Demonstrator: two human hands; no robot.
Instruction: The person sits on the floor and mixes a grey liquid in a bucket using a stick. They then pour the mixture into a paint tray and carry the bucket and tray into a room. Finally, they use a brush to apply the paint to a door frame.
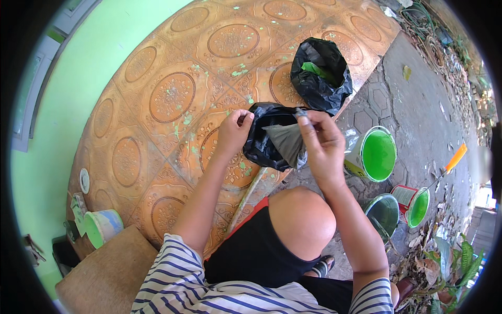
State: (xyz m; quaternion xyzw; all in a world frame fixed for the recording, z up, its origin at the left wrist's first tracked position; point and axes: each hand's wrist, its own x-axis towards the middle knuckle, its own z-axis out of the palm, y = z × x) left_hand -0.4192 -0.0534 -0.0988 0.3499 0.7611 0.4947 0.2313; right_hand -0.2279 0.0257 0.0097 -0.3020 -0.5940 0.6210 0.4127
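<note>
A black plastic bag (256, 149) stands open-mouthed on the patterned orange tiles in front of me. My left hand (234, 133) pinches its rim on the left side between thumb and fingertips. Over the bag's right side, my right hand (321, 141) is closed on a small grey bag (286, 142), gripping it by its gathered upper end. The grey bag's lower part hangs inside the black bag's mouth; what it contains I cannot make out. Just beyond stands a second black plastic bag (321, 78) with something bright green inside.
On the grey paving to the right are a bucket of green paint (379, 155), a dark green pail (381, 214) and a smaller green paint can (418, 208). An orange-handled tool (456, 158) leans from that can. At left sits a paint-smeared white tub (109, 224) near a wooden board (107, 269).
</note>
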